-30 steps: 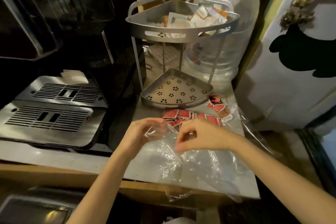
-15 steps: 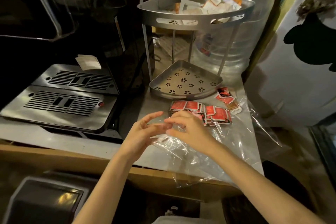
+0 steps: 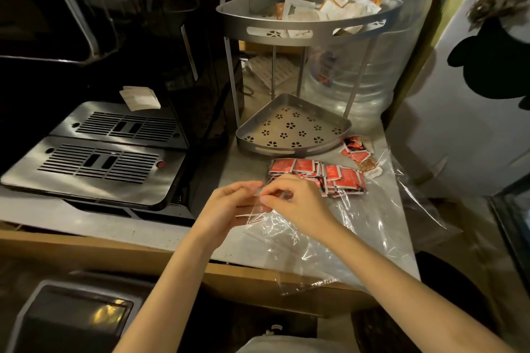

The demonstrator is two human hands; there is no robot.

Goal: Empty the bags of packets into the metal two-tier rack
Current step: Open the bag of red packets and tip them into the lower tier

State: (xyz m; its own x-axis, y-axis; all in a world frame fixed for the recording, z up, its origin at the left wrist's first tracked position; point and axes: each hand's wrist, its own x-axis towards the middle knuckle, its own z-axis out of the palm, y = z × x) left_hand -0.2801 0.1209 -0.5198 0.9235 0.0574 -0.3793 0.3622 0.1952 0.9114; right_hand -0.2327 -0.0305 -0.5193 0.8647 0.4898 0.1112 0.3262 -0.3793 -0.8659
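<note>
Both-handed, left hand (image 3: 226, 206) and right hand (image 3: 298, 203) pinching clear bag (image 3: 289, 235).

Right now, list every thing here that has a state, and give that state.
Left hand: pinching the clear bag's edge.
Right hand: pinching the same edge.
Clear bag: crumpled flat on the counter.
Red packets: piled on the counter, outside the rack.
Rack's lower tier: empty.
Rack's upper tier: holds pale packets.
Water jug: upright behind the rack.

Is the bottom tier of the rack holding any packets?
No, the bottom tier shows only its bare perforated floor; the red packets lie on the counter.
</note>
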